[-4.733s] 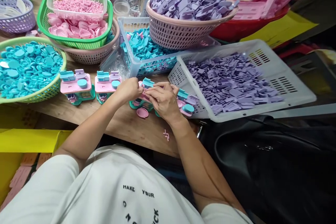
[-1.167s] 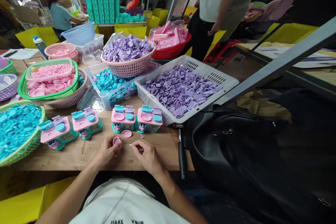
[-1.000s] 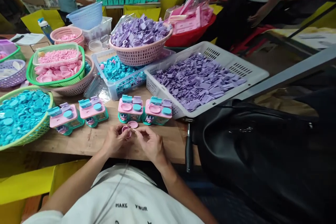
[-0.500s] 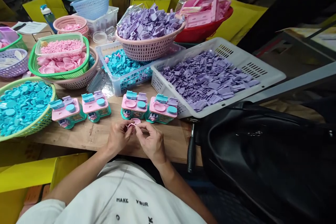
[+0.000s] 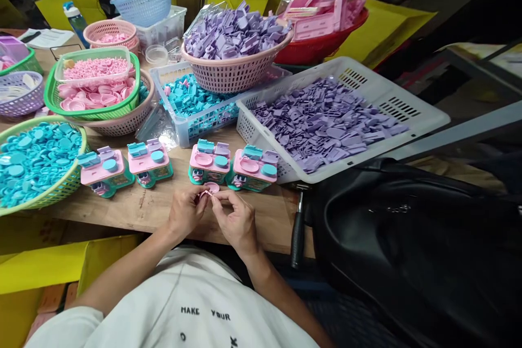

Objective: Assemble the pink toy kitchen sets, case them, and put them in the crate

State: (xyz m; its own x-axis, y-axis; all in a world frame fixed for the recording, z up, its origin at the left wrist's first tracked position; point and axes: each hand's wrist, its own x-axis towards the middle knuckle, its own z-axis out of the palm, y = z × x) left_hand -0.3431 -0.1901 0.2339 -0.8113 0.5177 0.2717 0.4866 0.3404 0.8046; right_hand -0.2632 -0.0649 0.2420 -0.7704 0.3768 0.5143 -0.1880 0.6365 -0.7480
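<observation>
Head: round plastic dish (image 5: 212,187) on grained wood (image 5: 122,207)

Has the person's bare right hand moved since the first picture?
Yes. The right hand has come off the pink-and-teal plastic toys, toward the front edge of the brown wooden table.

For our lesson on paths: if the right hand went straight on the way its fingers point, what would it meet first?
Likely the small pink piece held in the left hand. The right hand is very close to it; depth is too unclear to tell whether they touch.
</observation>
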